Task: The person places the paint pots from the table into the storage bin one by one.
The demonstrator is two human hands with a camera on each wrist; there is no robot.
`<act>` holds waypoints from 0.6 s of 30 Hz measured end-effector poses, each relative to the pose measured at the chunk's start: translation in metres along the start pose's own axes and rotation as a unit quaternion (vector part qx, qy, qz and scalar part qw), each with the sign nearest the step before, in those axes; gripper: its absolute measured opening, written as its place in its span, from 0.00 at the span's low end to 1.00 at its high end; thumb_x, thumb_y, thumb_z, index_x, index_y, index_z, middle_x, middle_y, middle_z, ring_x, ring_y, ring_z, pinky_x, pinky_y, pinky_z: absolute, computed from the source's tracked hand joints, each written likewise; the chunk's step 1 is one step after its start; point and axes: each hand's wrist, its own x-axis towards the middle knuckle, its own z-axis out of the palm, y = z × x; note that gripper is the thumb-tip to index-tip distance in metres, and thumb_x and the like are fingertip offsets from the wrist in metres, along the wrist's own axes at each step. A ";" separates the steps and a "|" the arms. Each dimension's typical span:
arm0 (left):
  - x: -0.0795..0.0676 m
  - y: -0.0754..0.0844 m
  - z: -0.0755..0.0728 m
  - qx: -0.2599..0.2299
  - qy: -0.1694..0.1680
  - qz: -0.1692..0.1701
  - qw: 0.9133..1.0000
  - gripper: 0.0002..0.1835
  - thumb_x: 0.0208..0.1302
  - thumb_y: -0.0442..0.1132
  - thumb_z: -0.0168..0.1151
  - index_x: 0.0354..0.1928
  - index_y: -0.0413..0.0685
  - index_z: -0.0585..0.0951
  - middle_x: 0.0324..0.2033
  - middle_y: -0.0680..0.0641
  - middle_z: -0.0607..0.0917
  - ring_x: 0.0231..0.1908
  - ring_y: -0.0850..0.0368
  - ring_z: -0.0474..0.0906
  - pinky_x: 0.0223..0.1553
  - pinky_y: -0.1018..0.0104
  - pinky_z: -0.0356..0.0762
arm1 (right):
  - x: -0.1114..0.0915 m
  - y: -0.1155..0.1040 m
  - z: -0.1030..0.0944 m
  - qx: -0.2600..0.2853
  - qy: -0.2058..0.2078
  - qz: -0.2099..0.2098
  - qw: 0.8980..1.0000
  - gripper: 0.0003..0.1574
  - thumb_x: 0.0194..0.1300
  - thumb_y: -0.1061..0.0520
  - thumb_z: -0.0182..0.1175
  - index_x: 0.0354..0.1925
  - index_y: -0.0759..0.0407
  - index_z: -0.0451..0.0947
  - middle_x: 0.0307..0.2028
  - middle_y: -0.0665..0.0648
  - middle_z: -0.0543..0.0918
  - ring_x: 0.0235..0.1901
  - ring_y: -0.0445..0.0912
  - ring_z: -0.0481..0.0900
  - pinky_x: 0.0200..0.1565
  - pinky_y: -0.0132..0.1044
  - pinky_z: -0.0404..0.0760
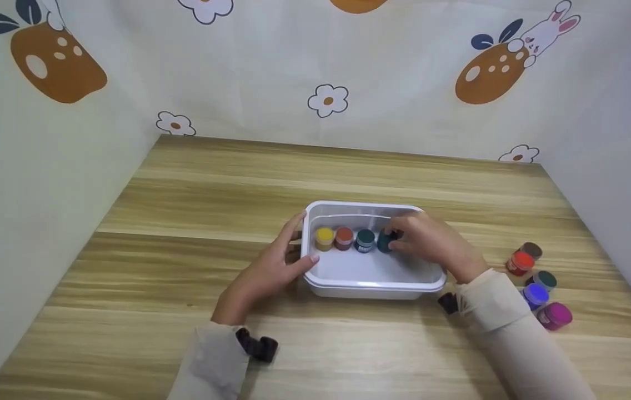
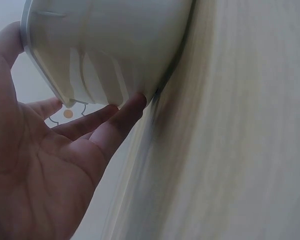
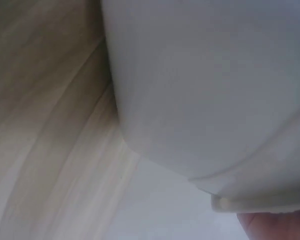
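Note:
A white plastic box (image 1: pixel 374 285) stands on the wooden table. Inside it, a yellow paint jar (image 1: pixel 324 239), an orange-red paint jar (image 1: pixel 343 238) and a dark green paint jar (image 1: pixel 365 240) line up in a row. My right hand (image 1: pixel 426 239) reaches over the right rim and pinches a dark teal paint jar (image 1: pixel 385 241) at the row's right end. On the left side, my left hand (image 1: pixel 268 269) holds the box, its thumb over the rim and its fingers (image 2: pixel 125 117) against the outer wall. The right wrist view shows mostly the box's outer wall (image 3: pixel 205 95).
Right of the box, beside my right sleeve, stand a brown jar (image 1: pixel 531 250), a red jar (image 1: pixel 520 263), a green jar (image 1: pixel 544 280), a blue jar (image 1: pixel 535 295) and a magenta jar (image 1: pixel 555 316). Printed cloth walls (image 1: pixel 271 72) enclose the table (image 1: pixel 199 194).

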 end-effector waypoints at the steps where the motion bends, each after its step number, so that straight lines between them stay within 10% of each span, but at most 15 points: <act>1: 0.000 0.000 0.000 0.002 0.000 -0.002 1.000 0.46 0.65 0.53 0.63 0.79 0.67 0.48 0.71 0.44 0.66 0.69 0.47 0.64 0.69 0.46 0.62 | 0.000 0.000 0.000 -0.003 -0.003 0.000 1.000 0.13 0.58 0.63 0.70 0.44 0.62 0.86 0.38 0.57 0.87 0.35 0.46 0.82 0.42 0.46 0.85; 18: 0.001 -0.001 0.000 -0.012 -0.007 0.008 1.000 0.46 0.66 0.53 0.63 0.79 0.65 0.47 0.70 0.41 0.67 0.68 0.45 0.67 0.67 0.49 0.67 | 0.000 0.000 -0.001 -0.030 -0.014 -0.027 0.999 0.19 0.59 0.61 0.70 0.50 0.62 0.84 0.42 0.57 0.86 0.36 0.46 0.81 0.42 0.46 0.85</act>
